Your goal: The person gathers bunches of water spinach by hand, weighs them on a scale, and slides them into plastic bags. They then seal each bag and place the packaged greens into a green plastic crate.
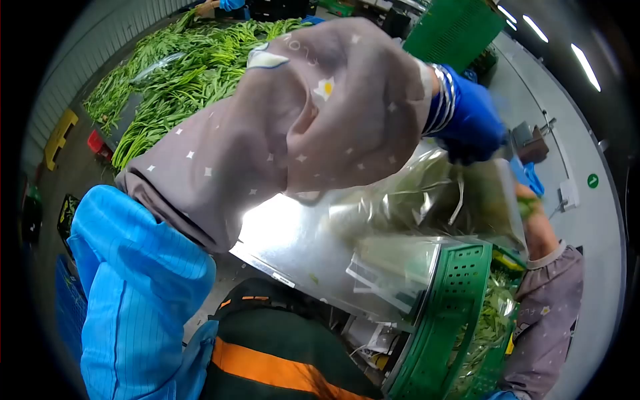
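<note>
My left hand [470, 123], in a blue glove with silvery bands at the wrist, reaches across to the right. Its fingers are curled at the upper edge of a clear plastic bag [427, 200], smeared by motion. Leafy greens show dimly through the film. Beyond the bag's right end is my right hand [528, 176], also blue-gloved, largely hidden by the plastic; its fingers cannot be made out. Beneath the bag lies a shiny metal work surface [287, 227]. A green perforated crate [460, 273] holding bagged leafy greens [490, 310] stands below my right hand.
A large heap of long-leaved greens [193, 80] covers a table at the upper left. Another person's hand [207, 8] shows at its far edge. A green crate [457, 30] is at the back. A pale wall [580, 233] runs along the right.
</note>
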The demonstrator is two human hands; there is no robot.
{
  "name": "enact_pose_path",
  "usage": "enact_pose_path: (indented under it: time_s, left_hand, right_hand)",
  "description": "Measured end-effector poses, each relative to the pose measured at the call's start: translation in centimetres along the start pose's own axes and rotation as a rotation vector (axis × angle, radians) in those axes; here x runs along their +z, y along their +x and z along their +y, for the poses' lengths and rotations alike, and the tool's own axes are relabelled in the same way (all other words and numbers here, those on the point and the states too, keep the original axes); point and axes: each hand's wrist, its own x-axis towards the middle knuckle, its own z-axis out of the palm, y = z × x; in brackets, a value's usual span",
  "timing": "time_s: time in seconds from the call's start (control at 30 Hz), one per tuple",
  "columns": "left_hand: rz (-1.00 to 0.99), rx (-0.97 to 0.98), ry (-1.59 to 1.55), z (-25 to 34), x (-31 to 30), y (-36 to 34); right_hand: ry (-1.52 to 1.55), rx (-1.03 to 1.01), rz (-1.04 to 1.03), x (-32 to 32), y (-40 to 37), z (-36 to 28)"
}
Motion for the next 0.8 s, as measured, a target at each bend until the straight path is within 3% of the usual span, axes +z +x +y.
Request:
enact_pose_path:
  time_s: [0.03, 0.13, 0.17, 0.23, 0.27, 0.37, 0.43, 0.47, 0.5, 0.57, 0.6, 0.63, 0.67, 0.8]
  left_hand:
    - [0.06, -0.06, 0.032, -0.7, -0.7, 0.3]
    - [0.254, -0.075, -0.031, -3.7, -2.0, -0.9]
    - [0.321, -0.099, -0.059, -5.5, -2.7, -0.6]
    - [0.253, -0.086, -0.276, -7.7, -4.3, -0.5]
    - [0.209, -0.019, -0.308, -7.2, -4.9, -1.1]
    - [0.103, 0.097, -0.393, -3.5, -6.8, -3.5]
    - [0.094, 0.185, -0.409, -2.2, -7.0, -4.1]
    - [0.156, 0.12, -0.377, -1.9, -6.3, -4.1]
    - [-0.015, 0.113, -0.281, -3.1, -6.5, -2.6]
    - [-0.019, -0.086, -0.182, -5.7, -6.0, 0.0]
    - [-0.043, -0.068, -0.235, -6.6, -5.8, 0.1]
    - [-0.069, -0.048, -0.289, -7.2, -5.6, 0.2]
    - [-0.098, -0.027, -0.344, -7.5, -5.6, 0.2]
    - [-0.212, -0.016, -0.297, -6.7, -4.9, -0.3]
  right_hand:
    - [0.205, 0.278, -0.037, 1.1, 0.0, -3.8]
    - [-0.249, -0.197, -0.072, 3.3, -1.5, -5.8]
    - [-0.218, -0.223, -0.015, 4.5, -1.6, -5.4]
    - [-0.738, -0.403, 0.075, 5.9, -0.5, -4.8]
    - [-0.818, -0.526, 0.126, 5.8, 0.1, -5.1]
    - [-0.834, -0.589, 0.207, 3.0, -1.9, -11.9]
    - [-0.669, -0.464, 0.266, 0.5, -3.3, -12.2]
    - [-0.589, -0.515, 0.337, 1.3, -3.0, -10.9]
    - [-0.701, -0.512, 0.259, 2.2, -2.8, -10.5]
    - [-0.833, -0.475, 0.21, 3.7, -2.6, -10.2]
    - [-0.744, -0.511, 0.26, 2.4, -3.2, -10.2]
    - [-0.607, -0.592, 0.486, -0.8, -4.9, -9.5]
    - [-0.668, -0.498, 0.388, -6.3, -7.7, -12.0]
    - [-0.56, -0.556, 0.871, -11.1, -18.7, -20.6]
